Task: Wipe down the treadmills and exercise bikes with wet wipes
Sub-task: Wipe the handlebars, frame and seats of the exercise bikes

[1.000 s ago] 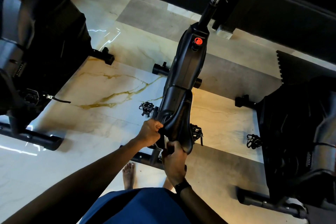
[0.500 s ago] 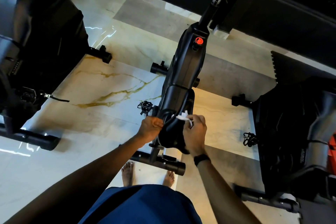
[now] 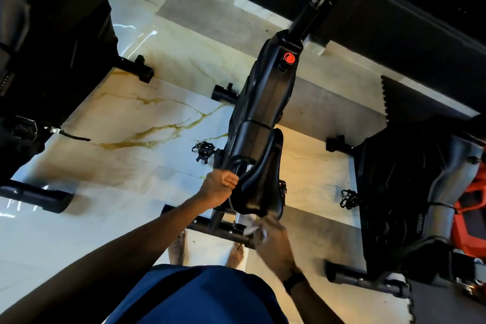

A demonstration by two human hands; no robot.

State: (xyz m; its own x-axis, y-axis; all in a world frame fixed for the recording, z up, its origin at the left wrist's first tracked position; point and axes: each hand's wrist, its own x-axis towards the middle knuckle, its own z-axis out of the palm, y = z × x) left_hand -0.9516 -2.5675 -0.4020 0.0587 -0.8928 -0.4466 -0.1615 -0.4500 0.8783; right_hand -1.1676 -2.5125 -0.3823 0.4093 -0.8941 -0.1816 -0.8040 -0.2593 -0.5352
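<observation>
1. At the near end of the middle exercise bike (image 3: 265,102), the left hand (image 3: 219,187) grips the saddle (image 3: 259,187) edge.
2. The right hand (image 3: 273,244), motion-blurred, pinches a white wet wipe (image 3: 251,227) just below the saddle's rear; its fingers are hard to make out.

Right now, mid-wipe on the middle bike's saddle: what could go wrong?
1. The wet wipe is bunched small in the right hand at the saddle rear edge; it may skip most of the surface.
2. Bare feet stand right by the rear stabiliser bar, so a stubbed toe is possible.
3. The left hand grips the saddle's side, leaving that patch unwiped.
</observation>
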